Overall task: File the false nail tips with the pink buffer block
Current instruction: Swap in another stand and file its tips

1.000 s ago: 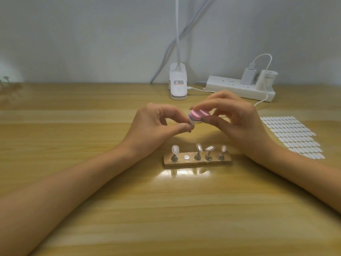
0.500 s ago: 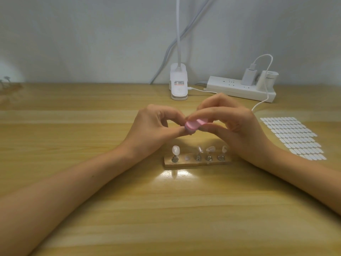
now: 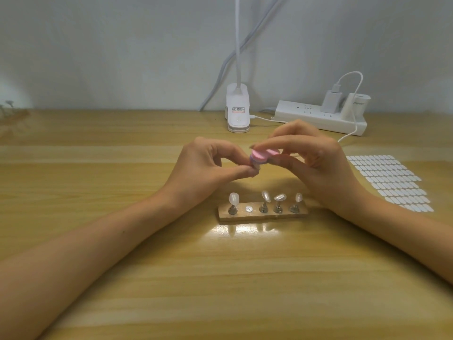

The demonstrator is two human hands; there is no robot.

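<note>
My right hand (image 3: 311,165) pinches the pink buffer block (image 3: 337,155) between thumb and fingers above the table. My left hand (image 3: 206,168) pinches a small pale nail tip (image 3: 255,167), mostly hidden by the fingertips, right under the block's left end; block and tip touch. Below the hands lies a wooden holder strip (image 3: 263,214) with several metal stands carrying clear nail tips (image 3: 234,198). Its second spot from the left holds only a bare metal disc (image 3: 248,208).
A sheet of white adhesive tabs (image 3: 389,180) lies on the table at the right. A white clip lamp base (image 3: 237,111) and a white power strip (image 3: 318,116) with chargers and a cable stand at the back by the wall.
The buffer block dipped down and left half a second ago and is now back up, as in the earliest frame. Both hands stay above the holder strip.
</note>
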